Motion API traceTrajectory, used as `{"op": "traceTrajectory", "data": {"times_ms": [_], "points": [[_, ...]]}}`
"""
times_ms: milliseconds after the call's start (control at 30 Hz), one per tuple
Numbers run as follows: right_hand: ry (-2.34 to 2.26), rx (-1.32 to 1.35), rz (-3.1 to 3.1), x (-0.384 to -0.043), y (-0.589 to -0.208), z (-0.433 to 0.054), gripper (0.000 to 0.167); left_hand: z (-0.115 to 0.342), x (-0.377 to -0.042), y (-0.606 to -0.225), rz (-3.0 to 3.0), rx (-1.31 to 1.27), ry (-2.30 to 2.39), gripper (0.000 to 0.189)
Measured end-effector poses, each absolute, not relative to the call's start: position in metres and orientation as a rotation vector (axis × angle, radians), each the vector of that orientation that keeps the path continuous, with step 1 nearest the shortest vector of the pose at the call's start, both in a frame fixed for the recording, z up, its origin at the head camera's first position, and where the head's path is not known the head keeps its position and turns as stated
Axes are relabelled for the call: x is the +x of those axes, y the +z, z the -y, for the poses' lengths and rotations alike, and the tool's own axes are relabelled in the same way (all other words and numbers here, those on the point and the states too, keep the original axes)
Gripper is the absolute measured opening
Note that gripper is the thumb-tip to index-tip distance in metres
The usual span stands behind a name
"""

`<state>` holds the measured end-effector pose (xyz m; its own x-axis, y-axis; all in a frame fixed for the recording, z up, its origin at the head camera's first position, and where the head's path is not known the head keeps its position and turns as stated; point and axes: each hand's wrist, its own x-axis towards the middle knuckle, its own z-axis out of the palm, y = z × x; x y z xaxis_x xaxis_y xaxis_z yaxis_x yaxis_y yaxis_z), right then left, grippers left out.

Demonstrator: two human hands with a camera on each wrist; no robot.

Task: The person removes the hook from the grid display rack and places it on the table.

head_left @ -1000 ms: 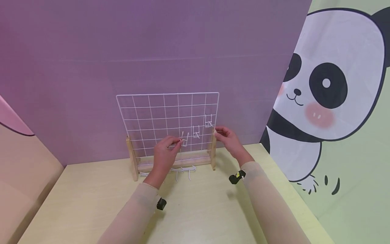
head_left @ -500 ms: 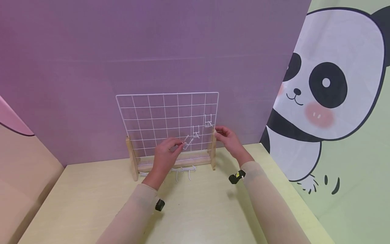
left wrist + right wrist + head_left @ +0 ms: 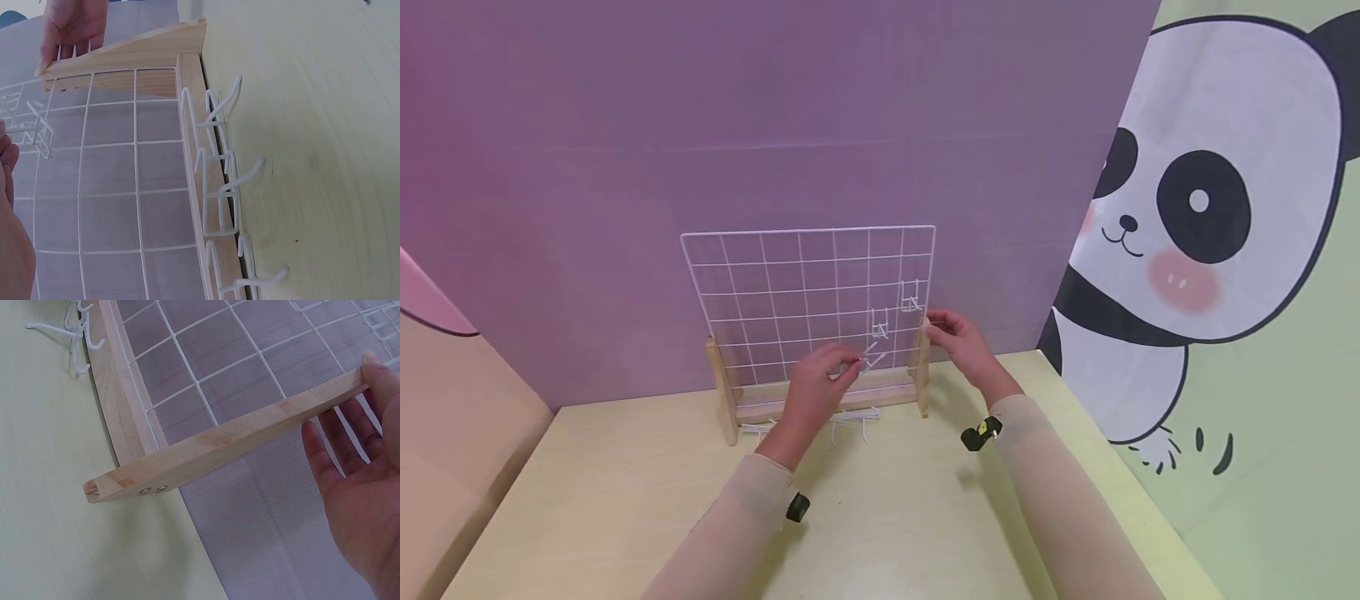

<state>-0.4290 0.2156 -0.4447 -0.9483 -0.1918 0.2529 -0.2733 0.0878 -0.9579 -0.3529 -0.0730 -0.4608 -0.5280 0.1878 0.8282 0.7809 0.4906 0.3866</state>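
Note:
A white wire grid panel [image 3: 808, 230] stands upright in a wooden base. My left hand [image 3: 817, 390] pinches a small white wire hook [image 3: 877, 362] by its prong, in front of the panel's lower right. In the left wrist view this hook [image 3: 45, 139] has its bent ends turned away from the fingertips; whether it touches the grid I cannot tell. My right hand [image 3: 964, 350] holds the upper end of the right wooden upright [image 3: 250, 428], thumb on one side and fingers on the other. Two hooks hang on the grid, one lower [image 3: 880, 325] and one higher [image 3: 911, 302].
Several loose white hooks [image 3: 220, 194] lie in a row along the front of the wooden base. The left wooden upright [image 3: 721, 387] supports the panel's other side. A purple wall [image 3: 805, 108] rises behind the pale tabletop [image 3: 880, 517].
My left hand has moved slightly right and down with the hook, which has turned from upright to tilted rightward. The right hand keeps its place on the upright.

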Motion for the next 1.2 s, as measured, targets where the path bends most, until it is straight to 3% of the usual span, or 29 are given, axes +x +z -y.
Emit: {"op": "traceTrajectory", "data": {"times_ms": [1200], "points": [[2.026,0.473,2.280,-0.432,-0.445,-0.214,0.036,0.051,-0.366,-0.478,2.190,-0.963,-0.828,0.008]]}}
